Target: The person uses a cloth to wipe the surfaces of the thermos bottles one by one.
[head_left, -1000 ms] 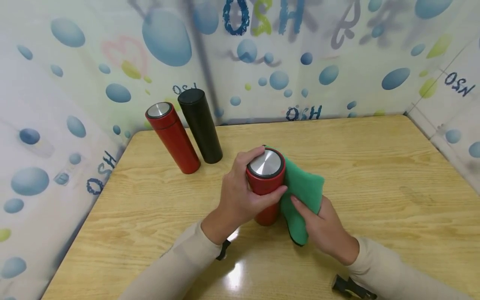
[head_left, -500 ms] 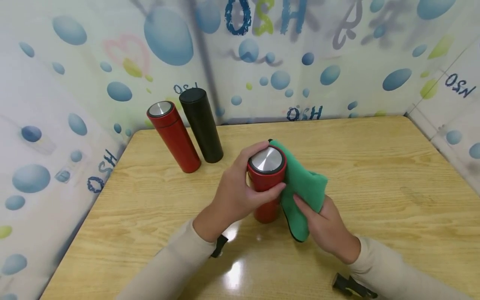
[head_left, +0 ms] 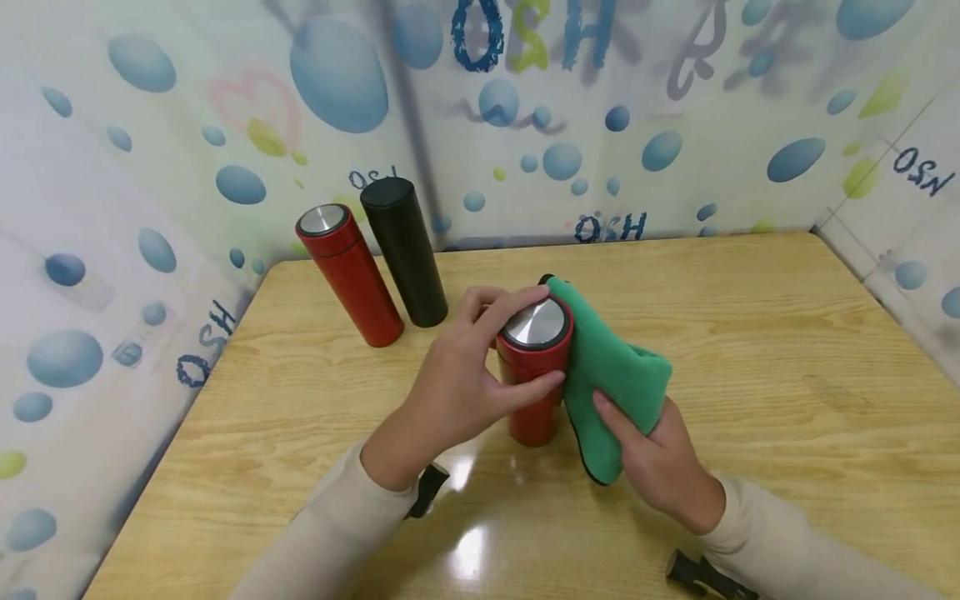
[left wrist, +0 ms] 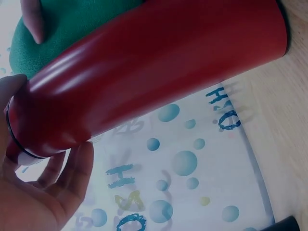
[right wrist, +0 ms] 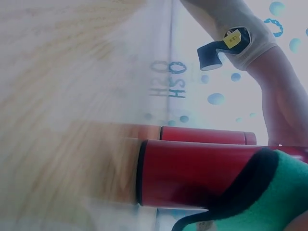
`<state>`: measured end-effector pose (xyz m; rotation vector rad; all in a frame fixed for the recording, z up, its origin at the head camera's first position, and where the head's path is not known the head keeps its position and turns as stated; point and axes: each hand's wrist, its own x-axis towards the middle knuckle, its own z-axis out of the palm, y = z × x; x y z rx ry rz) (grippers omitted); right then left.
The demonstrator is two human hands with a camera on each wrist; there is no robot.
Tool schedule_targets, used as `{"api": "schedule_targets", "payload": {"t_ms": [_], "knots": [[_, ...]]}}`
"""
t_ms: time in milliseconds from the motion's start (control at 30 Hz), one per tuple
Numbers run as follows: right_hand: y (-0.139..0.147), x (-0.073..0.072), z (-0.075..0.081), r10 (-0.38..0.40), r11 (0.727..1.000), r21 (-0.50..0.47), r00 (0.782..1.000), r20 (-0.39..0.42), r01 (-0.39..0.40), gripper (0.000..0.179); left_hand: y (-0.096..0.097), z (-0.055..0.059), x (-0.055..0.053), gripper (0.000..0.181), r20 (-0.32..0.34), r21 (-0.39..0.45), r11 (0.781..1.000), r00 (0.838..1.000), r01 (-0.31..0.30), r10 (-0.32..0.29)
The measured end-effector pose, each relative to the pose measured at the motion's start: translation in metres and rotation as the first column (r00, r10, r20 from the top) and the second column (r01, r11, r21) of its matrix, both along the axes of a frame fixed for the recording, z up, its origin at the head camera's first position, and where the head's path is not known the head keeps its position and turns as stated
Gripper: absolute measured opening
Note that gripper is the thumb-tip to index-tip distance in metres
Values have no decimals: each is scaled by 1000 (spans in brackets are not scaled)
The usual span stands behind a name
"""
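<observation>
A red thermos (head_left: 534, 417) with a silver lid top stands upright on the wooden table. My left hand (head_left: 457, 375) grips it around its upper end, thumb on the near side and fingers at the lid's rim. In the left wrist view, that thumb and the fingers (left wrist: 79, 166) lie at the thermos's neck. My right hand (head_left: 663, 458) holds a folded green cloth (head_left: 611, 367) with dark edging, thumb on top. The cloth rests against the thermos's right side; its other fingers are hidden under the cloth. The right wrist view shows the cloth (right wrist: 269, 192) beside the thermos body (right wrist: 192, 168).
Another red thermos (head_left: 360, 292) and a black thermos (head_left: 408, 258) stand side by side at the back left of the table (head_left: 750, 333). A patterned sheet (head_left: 562, 158) hangs behind the table and along its sides. Each wrist carries a small black camera.
My left hand has turned slightly on the thermos, its wrist moving left and its fingers reaching further over the lid's rim. The green cloth and right hand have shifted a little right.
</observation>
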<state>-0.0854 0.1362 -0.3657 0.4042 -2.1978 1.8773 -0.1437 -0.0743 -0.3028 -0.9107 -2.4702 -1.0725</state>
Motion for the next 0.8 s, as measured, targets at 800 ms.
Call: {"api": "schedule_targets", "payload": {"t_ms": [800], "knots": [[-2, -1, -1, -14, 999, 49, 998, 69, 11, 39, 4, -3, 2, 83, 51, 104, 992, 995, 75, -81]]}}
